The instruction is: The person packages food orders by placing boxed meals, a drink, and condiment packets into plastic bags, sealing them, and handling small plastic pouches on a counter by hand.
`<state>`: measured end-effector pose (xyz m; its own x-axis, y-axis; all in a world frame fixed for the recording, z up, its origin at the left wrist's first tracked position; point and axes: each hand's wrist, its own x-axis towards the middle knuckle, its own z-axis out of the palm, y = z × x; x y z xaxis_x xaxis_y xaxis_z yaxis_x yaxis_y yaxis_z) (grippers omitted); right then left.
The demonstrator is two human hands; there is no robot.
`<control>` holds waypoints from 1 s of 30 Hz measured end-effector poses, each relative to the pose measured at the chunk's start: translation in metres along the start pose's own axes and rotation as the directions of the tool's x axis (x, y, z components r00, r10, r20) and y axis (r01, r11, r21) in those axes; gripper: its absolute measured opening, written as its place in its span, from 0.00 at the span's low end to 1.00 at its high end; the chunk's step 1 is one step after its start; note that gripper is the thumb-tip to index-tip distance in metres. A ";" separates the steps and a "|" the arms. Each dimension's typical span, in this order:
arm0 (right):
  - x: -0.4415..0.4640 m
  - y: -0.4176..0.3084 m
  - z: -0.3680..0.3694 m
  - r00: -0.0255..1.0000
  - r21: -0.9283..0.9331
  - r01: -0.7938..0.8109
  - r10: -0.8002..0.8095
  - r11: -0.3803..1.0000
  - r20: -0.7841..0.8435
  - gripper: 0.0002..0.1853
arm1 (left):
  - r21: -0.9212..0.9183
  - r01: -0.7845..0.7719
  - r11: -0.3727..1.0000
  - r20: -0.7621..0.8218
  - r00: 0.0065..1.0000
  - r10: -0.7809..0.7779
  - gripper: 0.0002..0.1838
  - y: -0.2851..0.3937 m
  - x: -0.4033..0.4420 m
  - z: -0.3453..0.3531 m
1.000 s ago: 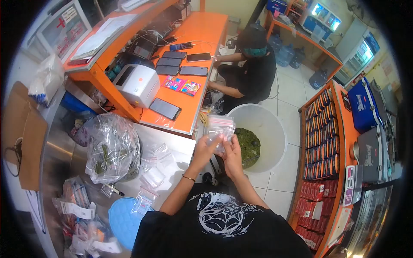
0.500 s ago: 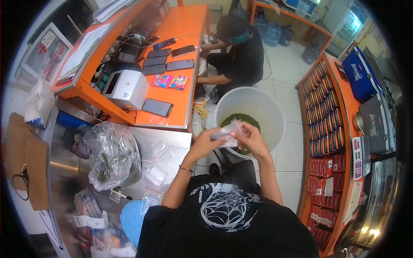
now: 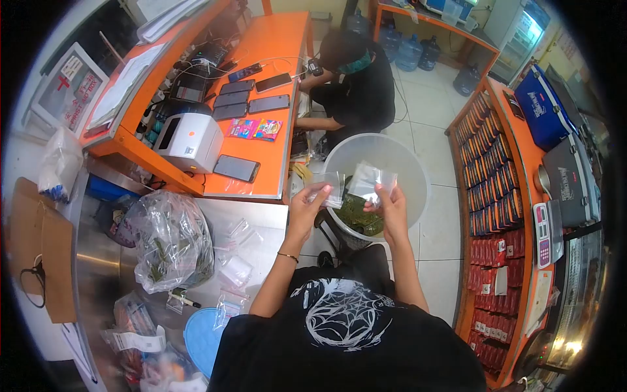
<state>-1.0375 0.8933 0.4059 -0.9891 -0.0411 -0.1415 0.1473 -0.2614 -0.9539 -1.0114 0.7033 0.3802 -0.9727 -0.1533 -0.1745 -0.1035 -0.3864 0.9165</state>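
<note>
My left hand [image 3: 304,212] is closed, its thumb and fingers pinching one or more small clear plastic bags [image 3: 333,184]. A fanned stack of similar clear bags [image 3: 371,176] is in my right hand [image 3: 392,212], gripped between thumb and fingers. The two hands are apart, over the near side of a large translucent white tub [image 3: 418,160]. Green, leafy-looking stuff [image 3: 359,219] lies in the bottom of the tub, partly covered by the bags. More small clear bags [image 3: 236,269] are spread on the metal counter [image 3: 271,219] to my left.
A big clear bag with green leaves [image 3: 173,251] and a blue round lid [image 3: 202,340] are on the left counter. Phones [image 3: 236,168] and a white printer [image 3: 189,144] stand on the orange desk. Beyond the tub, a person [image 3: 362,91] crouches. Stocked shelves [image 3: 486,170] line the right.
My hands were close together on the bundle of clear bags. Now they have drawn apart sideways, with some bags in the left and the fanned stack in the right.
</note>
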 end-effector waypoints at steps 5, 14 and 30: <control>-0.008 -0.010 0.015 0.987 -0.054 0.152 -0.154 0.987 -0.051 0.17 | 0.016 -0.043 0.999 0.039 0.998 0.042 0.17 0.001 0.003 0.008; -0.011 -0.011 0.013 0.994 -0.016 0.070 -0.069 0.997 0.085 0.13 | -0.385 -0.026 0.923 -0.064 0.998 0.002 0.20 -0.011 0.008 0.003; -0.031 0.030 0.040 0.953 -0.327 0.281 -0.302 0.902 -0.015 0.19 | -0.315 0.051 0.948 0.011 0.999 -0.050 0.18 -0.013 -0.006 0.043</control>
<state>-1.0023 0.8478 0.3926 -0.9873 0.0540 0.1494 -0.1456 0.0678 -0.9870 -1.0128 0.7482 0.3843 -0.9685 -0.1239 -0.2161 -0.0822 -0.6601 0.7467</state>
